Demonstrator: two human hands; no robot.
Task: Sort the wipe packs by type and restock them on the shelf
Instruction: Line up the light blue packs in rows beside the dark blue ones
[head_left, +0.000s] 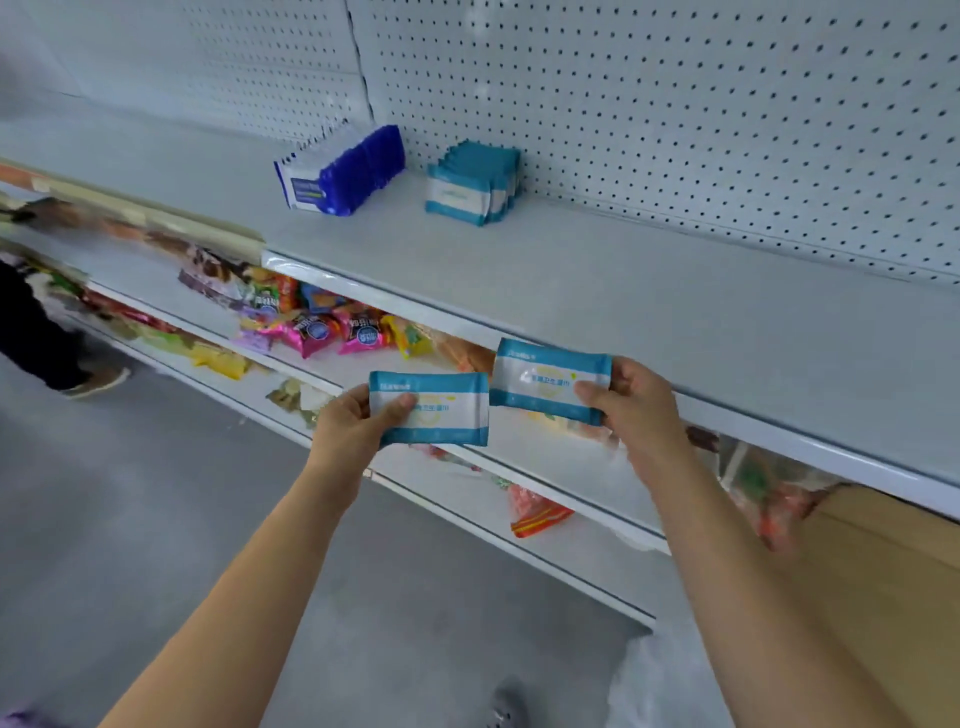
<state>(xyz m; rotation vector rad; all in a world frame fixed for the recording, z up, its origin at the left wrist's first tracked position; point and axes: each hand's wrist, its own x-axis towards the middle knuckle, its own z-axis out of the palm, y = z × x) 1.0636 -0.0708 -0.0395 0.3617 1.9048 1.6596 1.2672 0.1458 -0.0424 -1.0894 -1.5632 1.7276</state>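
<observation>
- Left hand (349, 422) gripping teal wipe pack (434, 410), thumb on front.
- Right hand (635, 410) pinching second teal pack (548, 384) at shelf (623, 291) edge.
- Teal row (475, 184) & blue row (345, 174) standing at rear.

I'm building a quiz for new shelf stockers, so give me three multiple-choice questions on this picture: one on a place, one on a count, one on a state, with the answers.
1. On the top grey metal shelf, where does the row of dark blue plastic wipe packs stand?
A) left of the row of teal-and-white wipe packs
B) right of it
C) stacked on it

2. How many wipe packs are held?
A) one
B) two
C) three

3. What is the left grip doing?
A) hanging idle
B) pressing the shelf
C) holding a teal-and-white pack

Answers: 1 A, the blue row stands left of the teal row. 2 B, the second pack is in the right grip. 3 C, its thumb lies across the pack's front.
</observation>
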